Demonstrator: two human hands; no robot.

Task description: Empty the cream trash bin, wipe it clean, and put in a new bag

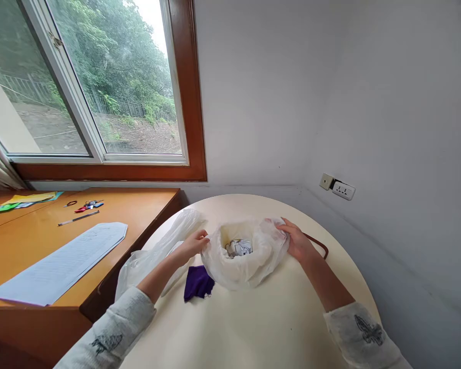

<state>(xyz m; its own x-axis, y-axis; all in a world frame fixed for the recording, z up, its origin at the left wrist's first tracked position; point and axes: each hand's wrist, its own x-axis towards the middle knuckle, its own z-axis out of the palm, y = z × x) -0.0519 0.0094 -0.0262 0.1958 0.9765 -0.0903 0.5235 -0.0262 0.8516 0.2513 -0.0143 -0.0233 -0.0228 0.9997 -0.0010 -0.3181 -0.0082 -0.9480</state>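
A translucent white plastic bag (249,271) lines a round bin or basket on the pale round table, its edge folded over the rim. Crumpled paper with dark lines (240,247) lies inside. My left hand (193,245) pinches the bag's edge on the left side. On the right, my right hand (295,240) grips the bag with the thumb and fingers closed on it. A brown curved handle (322,245) sticks out behind my right hand. Beside the bag, below my left hand, lies a purple cloth (198,283). The bag hides most of the container.
Another clear plastic bag (149,264) lies at the left of the round table (261,328), partly under my left arm. An orange-brown desk (146,205) adjoins it, holding paper sheets (67,261), a pen (79,218) and keys (90,205). Walls and a socket (343,190) stand behind.
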